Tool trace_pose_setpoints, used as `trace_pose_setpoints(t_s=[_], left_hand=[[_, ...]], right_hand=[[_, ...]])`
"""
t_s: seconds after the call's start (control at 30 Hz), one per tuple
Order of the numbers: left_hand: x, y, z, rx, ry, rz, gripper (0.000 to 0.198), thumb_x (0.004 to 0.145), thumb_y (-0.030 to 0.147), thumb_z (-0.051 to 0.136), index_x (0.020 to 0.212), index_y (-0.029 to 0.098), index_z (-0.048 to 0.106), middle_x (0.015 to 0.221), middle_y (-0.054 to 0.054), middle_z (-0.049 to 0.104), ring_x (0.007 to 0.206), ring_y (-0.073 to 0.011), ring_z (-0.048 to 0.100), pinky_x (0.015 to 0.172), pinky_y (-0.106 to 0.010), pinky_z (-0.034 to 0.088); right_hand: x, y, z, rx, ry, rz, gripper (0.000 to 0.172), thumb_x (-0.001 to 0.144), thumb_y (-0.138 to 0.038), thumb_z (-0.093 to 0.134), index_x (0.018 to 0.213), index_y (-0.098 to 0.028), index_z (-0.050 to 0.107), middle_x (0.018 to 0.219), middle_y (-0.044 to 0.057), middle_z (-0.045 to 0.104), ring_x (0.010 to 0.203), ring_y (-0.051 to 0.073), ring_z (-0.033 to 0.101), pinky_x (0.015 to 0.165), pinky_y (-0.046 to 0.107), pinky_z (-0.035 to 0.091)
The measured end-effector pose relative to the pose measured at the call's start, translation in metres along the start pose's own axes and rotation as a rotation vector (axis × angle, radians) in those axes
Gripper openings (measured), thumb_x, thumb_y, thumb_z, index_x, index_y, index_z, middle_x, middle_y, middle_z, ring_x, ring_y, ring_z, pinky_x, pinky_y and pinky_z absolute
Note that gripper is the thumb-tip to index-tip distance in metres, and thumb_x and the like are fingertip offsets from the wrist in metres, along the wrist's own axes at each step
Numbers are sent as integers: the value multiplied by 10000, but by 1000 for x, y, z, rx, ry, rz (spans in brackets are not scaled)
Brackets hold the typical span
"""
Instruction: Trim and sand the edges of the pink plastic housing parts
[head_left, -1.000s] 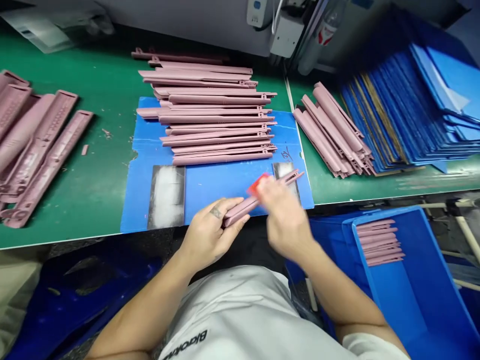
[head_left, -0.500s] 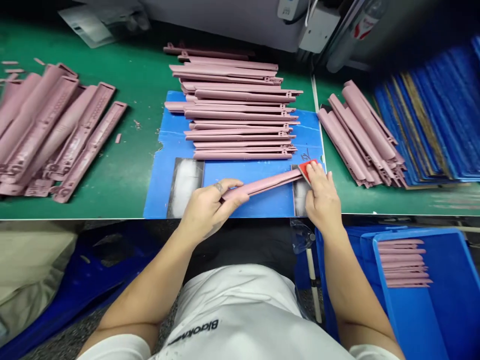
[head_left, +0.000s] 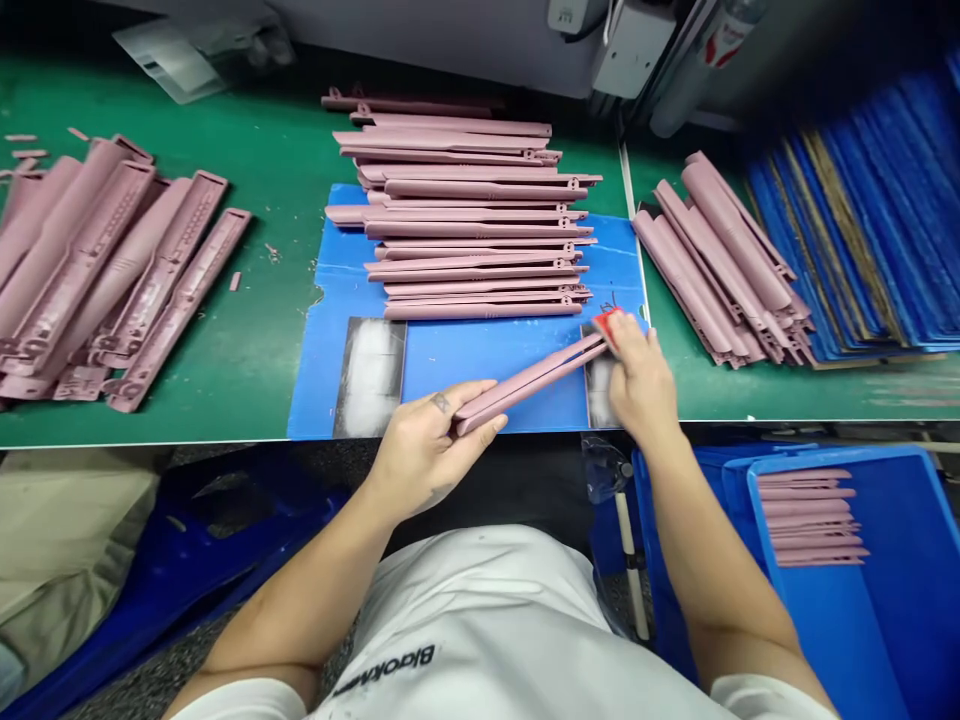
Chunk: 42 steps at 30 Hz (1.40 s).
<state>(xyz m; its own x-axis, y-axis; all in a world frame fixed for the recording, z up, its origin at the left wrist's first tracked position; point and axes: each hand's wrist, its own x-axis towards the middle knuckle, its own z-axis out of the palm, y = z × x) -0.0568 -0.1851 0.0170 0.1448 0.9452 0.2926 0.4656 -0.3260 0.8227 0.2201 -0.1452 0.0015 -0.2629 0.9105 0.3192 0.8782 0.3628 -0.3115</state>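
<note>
**Left hand:** A long pink plastic part (head_left: 529, 388) is clamped near its lower end by the left hand (head_left: 427, 450), between thumb and fingers.

**Right hand:** A small red pad (head_left: 606, 325) is pinched by the right hand (head_left: 641, 388) and is pressed against the part's upper end.

**Hands:** The 2 hands are kept apart, and are joined only by the part between them.

**Part position:** The part is held diagonally, just above a blue corrugated sheet (head_left: 491, 385), with its upper end near a white-smeared patch (head_left: 600, 392).

**Change from earlier frame:** The lower end is seen further down, so a steeper slant is given to the part. The red pad is seen slightly further up and is less covered by the fingers.

**Surroundings:** A stack of pink parts (head_left: 465, 215) is laid on the sheet, and 2 more piles (head_left: 112, 280) (head_left: 720, 260) are placed on the green bench mat (head_left: 262, 330). Further pink parts (head_left: 810, 518) are held in a blue crate (head_left: 825, 458).
</note>
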Motion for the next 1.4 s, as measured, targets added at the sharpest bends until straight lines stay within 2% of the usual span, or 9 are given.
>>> trace_pose_setpoints(t_s=[0.07, 0.23, 0.4, 0.57, 0.73, 0.87, 1.03, 1.2, 1.4], left_hand=[[0, 0, 0, 6, 8, 22, 335, 959, 355, 767, 1220, 146, 781, 984, -60, 841, 728, -153, 767, 694, -226, 609], [3, 1, 0, 15, -56, 52, 300, 987, 293, 724, 1245, 145, 762, 1027, -72, 841, 757, -154, 778, 709, -228, 609], [3, 8, 7, 85, 16, 134, 326, 982, 337, 747, 1246, 145, 747, 988, -71, 838, 729, -153, 767, 711, -236, 601], [4, 20, 5, 78, -46, 117, 219, 1015, 295, 646, 1156, 174, 760, 883, -41, 811, 713, -151, 751, 666, -232, 573], [10, 4, -7, 152, -135, -74, 364, 994, 450, 698, 1263, 210, 746, 1063, -43, 836, 822, -188, 790, 720, -264, 598], [24, -16, -16, 347, -287, 9, 419, 1033, 503, 623, 1291, 200, 753, 1148, -85, 824, 1014, -273, 788, 887, -360, 614], [65, -33, -54, 271, -198, 121, 401, 1023, 523, 636, 1289, 248, 754, 1194, -49, 800, 1034, -248, 741, 962, -399, 598], [149, -57, -97, 420, -43, 112, 666, 918, 792, 597, 1266, 251, 769, 1187, -69, 759, 1160, -320, 659, 1107, -546, 492], [208, -83, -108, 510, -129, 84, 912, 802, 949, 563, 1211, 163, 782, 1203, -54, 767, 1332, -340, 596, 1221, -554, 364]], right_hand=[[0, -1, -6, -19, -40, 27, 781, 905, -28, 429, 1663, -206, 480, 1642, 114, 557, 1573, 314, 469, 1333, 648, 322], [-7, -35, -9, 155, -101, -361, 799, 946, -38, 423, 1709, -272, 394, 1702, 48, 485, 1637, 241, 354, 1370, 543, 293], [3, -1, -7, 10, -9, 66, 784, 901, -21, 405, 1649, -230, 504, 1638, 94, 566, 1553, 303, 504, 1336, 653, 310], [-10, -46, -10, 194, -6, -421, 813, 955, -43, 420, 1716, -325, 366, 1709, 5, 476, 1618, 212, 398, 1358, 526, 337], [11, 49, -1, 18, -49, 160, 730, 895, -43, 431, 1585, -222, 588, 1611, 88, 590, 1533, 286, 530, 1336, 638, 322], [5, 114, 4, 4, 26, 225, 711, 906, -78, 445, 1586, -229, 585, 1602, 65, 601, 1539, 270, 518, 1335, 602, 343], [-17, 107, 8, 7, 221, 257, 711, 938, -111, 445, 1620, -285, 545, 1578, 37, 621, 1505, 256, 555, 1329, 579, 366], [-15, 104, 8, 45, 207, 275, 706, 952, -114, 446, 1631, -287, 532, 1598, 41, 599, 1531, 266, 520, 1337, 598, 346], [-15, 100, 7, 99, 196, 276, 700, 958, -86, 418, 1627, -254, 537, 1607, 52, 593, 1561, 254, 479, 1358, 585, 308]])
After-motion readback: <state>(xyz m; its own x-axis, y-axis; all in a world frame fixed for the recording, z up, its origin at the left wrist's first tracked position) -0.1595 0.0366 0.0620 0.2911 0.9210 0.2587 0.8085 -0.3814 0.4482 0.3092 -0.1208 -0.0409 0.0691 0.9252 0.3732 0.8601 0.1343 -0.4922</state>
